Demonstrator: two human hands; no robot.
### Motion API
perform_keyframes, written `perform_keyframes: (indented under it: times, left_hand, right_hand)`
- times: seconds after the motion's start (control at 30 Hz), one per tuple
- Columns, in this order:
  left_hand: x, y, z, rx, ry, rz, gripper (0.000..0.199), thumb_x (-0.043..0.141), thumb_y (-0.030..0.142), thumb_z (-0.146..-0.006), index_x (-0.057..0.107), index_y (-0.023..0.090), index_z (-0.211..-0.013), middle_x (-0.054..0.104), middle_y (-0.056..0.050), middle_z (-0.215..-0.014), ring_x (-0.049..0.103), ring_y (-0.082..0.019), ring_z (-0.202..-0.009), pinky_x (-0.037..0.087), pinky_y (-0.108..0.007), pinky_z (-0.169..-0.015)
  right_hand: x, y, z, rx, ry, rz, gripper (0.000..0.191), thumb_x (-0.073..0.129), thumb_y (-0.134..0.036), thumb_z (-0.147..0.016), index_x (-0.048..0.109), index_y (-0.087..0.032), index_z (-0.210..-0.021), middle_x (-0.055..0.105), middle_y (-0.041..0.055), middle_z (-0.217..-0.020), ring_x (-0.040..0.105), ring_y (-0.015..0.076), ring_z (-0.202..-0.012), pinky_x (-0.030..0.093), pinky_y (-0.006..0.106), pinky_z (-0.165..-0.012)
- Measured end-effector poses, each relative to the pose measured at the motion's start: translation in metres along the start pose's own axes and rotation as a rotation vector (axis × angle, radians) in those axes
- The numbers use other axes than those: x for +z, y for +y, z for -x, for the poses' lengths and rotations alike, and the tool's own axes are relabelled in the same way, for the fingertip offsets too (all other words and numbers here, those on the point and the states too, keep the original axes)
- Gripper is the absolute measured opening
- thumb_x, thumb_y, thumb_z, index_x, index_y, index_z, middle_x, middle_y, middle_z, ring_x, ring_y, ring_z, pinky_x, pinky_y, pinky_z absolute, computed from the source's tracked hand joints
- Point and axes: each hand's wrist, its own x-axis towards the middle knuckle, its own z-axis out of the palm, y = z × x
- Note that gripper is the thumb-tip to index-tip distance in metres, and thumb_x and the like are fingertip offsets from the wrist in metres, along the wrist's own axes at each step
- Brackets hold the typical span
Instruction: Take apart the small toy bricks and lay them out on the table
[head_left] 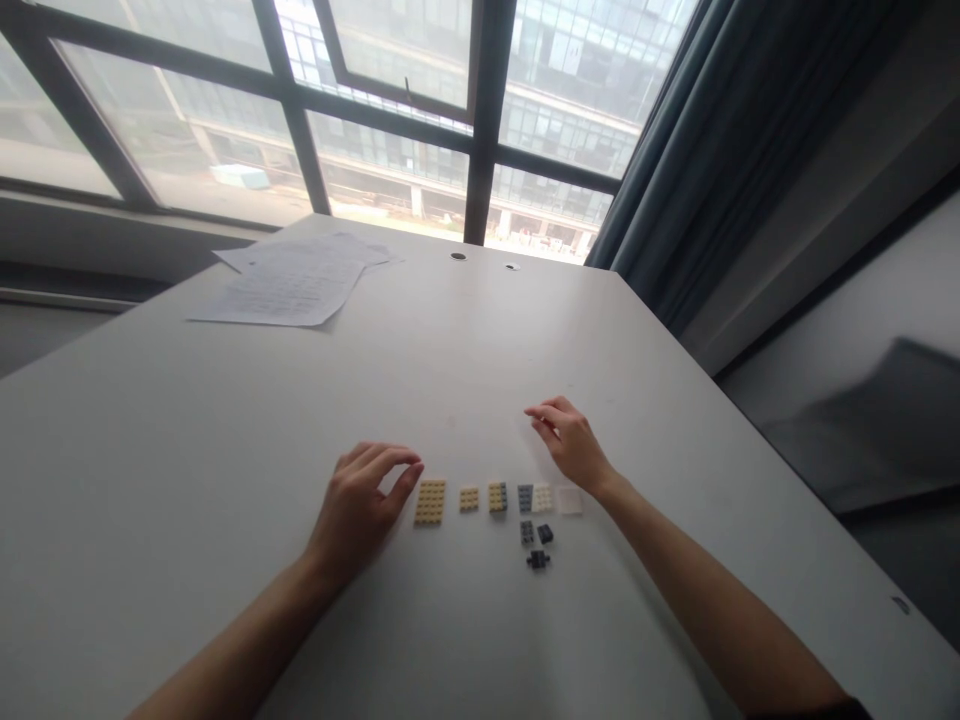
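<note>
My left hand [365, 497] is at the left end of a row of small building bricks, its thumb and index fingertips together. Nothing shows between them. Just below those fingertips lies a tan studded plate [430, 502]. To its right are a smaller tan plate [469, 499], a tan-and-grey brick piece [497, 497], a dark grey plate [525, 497], a cream plate [542, 498] and a flat pale tile [570, 501]. My right hand [574, 440] hovers beyond the row's right end, thumb and index slightly apart, holding nothing visible.
Nearer me are a grey brick [527, 532], a dark brick [545, 534] and a black piece with side pegs [538, 560]. Printed papers [289, 285] lie at the far left of the white table [420, 350]. Windows and a dark curtain [675, 150] stand behind.
</note>
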Motion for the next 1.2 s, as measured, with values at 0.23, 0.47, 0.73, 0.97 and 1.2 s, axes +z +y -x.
perform_keyframes:
  times: [0.23,0.47,0.73,0.97,1.2]
  left_hand:
    - [0.001,-0.001,0.0,0.013,0.001,-0.017,0.018,0.055,0.036,-0.087,0.065,0.021,-0.083,0.068,-0.002,-0.085,0.06,-0.02,-0.085,0.044,-0.034,-0.084]
    - [0.0,-0.002,0.0,0.02,0.004,-0.026,0.02,0.054,0.037,-0.087,0.065,0.021,-0.083,0.069,-0.003,-0.085,0.061,-0.02,-0.084,0.045,-0.035,-0.084]
    - [0.0,-0.004,0.001,0.008,-0.017,-0.015,0.02,0.054,0.039,-0.086,0.065,0.022,-0.083,0.069,-0.003,-0.086,0.061,-0.021,-0.086,0.046,-0.035,-0.084]
    - [0.001,-0.003,0.001,0.002,-0.015,-0.01,0.019,0.054,0.038,-0.086,0.065,0.022,-0.083,0.068,-0.003,-0.086,0.06,-0.021,-0.086,0.046,-0.035,-0.083]
    - [-0.001,-0.004,0.001,-0.116,0.037,0.028,0.022,0.055,0.042,-0.084,0.065,0.022,-0.084,0.068,-0.002,-0.087,0.061,-0.02,-0.084,0.047,-0.033,-0.082]
  right_hand:
    - [-0.044,0.026,0.075,0.087,0.2,-0.097,0.009,0.054,-0.025,-0.089,0.061,-0.02,-0.089,0.057,0.004,-0.087,0.056,0.0164,-0.073,0.048,0.032,-0.073]
    - [-0.034,0.042,0.102,0.204,0.056,-0.115,0.012,0.056,-0.027,-0.088,0.065,-0.019,-0.088,0.061,0.0039,-0.083,0.056,0.0164,-0.07,0.048,0.029,-0.066]
    - [-0.03,0.036,0.096,0.123,-0.018,-0.034,0.018,0.052,-0.02,-0.089,0.068,-0.021,-0.096,0.063,0.0061,-0.091,0.058,0.0209,-0.089,0.048,0.035,-0.081]
    - [-0.028,0.037,0.1,0.165,0.018,-0.098,0.019,0.052,-0.025,-0.088,0.067,-0.022,-0.1,0.059,0.0065,-0.099,0.057,0.0169,-0.075,0.05,0.032,-0.071]
    - [-0.033,0.043,0.102,0.325,0.247,-0.222,0.019,0.058,-0.031,-0.083,0.067,-0.019,-0.095,0.058,0.0066,-0.1,0.054,0.0146,-0.071,0.048,0.029,-0.064]
